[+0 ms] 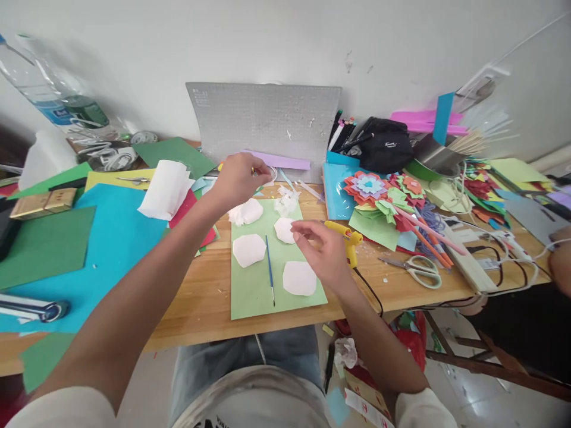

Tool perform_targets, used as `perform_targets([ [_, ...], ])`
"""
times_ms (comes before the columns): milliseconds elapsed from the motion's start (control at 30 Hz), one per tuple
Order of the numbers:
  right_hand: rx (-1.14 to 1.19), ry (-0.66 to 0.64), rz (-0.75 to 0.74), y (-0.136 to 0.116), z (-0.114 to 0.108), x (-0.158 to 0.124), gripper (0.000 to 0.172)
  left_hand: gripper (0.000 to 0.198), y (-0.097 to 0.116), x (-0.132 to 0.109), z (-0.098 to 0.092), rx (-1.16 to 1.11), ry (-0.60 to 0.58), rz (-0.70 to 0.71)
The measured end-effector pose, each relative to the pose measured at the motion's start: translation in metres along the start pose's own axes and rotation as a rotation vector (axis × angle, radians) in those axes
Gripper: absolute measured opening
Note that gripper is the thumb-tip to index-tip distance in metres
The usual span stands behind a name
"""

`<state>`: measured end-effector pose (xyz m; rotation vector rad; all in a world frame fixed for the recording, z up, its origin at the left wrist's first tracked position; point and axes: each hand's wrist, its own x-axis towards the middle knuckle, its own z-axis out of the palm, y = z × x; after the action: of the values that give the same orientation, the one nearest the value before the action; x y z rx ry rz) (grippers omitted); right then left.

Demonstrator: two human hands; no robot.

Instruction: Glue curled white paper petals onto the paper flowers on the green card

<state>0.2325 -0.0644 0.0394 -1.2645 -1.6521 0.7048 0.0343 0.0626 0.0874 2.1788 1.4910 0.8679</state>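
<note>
A light green sheet (250,297) lies on the table in front of me, carrying several white paper pieces. Across its middle rests a thin blue paintbrush (270,270). My left hand (243,178) is above the sheet's back edge, fingers curled together beside a small white loop (272,173); what they pinch, if anything, is hidden. Over the sheet's right side hovers my right hand (325,252), thumb and forefinger slightly apart next to a white paper piece (284,230). Nothing shows between them. Crumpled white paper (286,202) lies near the back edge.
Right of the sheet are a yellow glue gun (350,241) with its cord and scissors (417,270). Paper flowers (369,187) lie behind them. A grey cutting mat (267,125) leans on the wall. Blue paper (120,238) and a stapler (35,308) are left; another person's hand (561,261) is far right.
</note>
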Motion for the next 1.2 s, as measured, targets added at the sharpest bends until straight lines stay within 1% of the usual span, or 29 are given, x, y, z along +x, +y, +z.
perform_targets([
  [67, 0.122, -0.072, 0.12, -0.005, 0.01, 0.021, 0.023, 0.013, 0.0, -0.026, -0.009, -0.069, 0.021, -0.04],
  [133, 0.186, -0.154, 0.193, -0.006, 0.024, 0.037, 0.028, 0.013, -0.003, -0.051, -0.008, -0.155, 0.06, -0.082],
  [200, 0.225, -0.229, 0.251, -0.005, 0.038, 0.046, 0.032, 0.016, -0.009, -0.072, 0.0, -0.215, 0.124, -0.166],
  [267, 0.286, -0.283, 0.31, -0.003, 0.049, 0.048, 0.035, 0.018, -0.016, -0.089, 0.009, -0.28, 0.172, -0.251],
  [367, 0.405, -0.312, 0.379, 0.0, 0.058, 0.045, 0.038, 0.019, -0.023, -0.105, 0.021, -0.364, 0.161, -0.327],
  [433, 0.449, -0.307, 0.405, 0.003, 0.061, 0.042, 0.036, 0.018, -0.025, -0.11, 0.026, -0.402, 0.136, -0.354],
  [567, 0.439, -0.293, 0.422, 0.008, 0.064, 0.041, 0.032, 0.019, -0.028, -0.113, 0.029, -0.439, 0.111, -0.373],
  [733, 0.457, -0.241, 0.439, 0.006, 0.063, 0.042, 0.031, 0.021, -0.028, -0.113, 0.026, -0.528, 0.131, -0.376],
  [833, 0.487, -0.265, 0.459, 0.003, 0.062, 0.04, 0.033, 0.024, -0.028, -0.113, 0.024, -0.598, 0.126, -0.409],
  [967, 0.5, -0.281, 0.448, 0.001, 0.063, 0.037, 0.036, 0.022, -0.026, -0.115, 0.025, -0.554, 0.139, -0.381],
  [1100, 0.514, -0.276, 0.407, 0.005, 0.066, 0.035, 0.033, 0.021, -0.024, -0.116, 0.027, -0.513, 0.137, -0.324],
  [1200, 0.516, -0.252, 0.399, 0.008, 0.068, 0.035, 0.032, 0.03, -0.023, -0.117, 0.027, -0.531, 0.129, -0.36],
])
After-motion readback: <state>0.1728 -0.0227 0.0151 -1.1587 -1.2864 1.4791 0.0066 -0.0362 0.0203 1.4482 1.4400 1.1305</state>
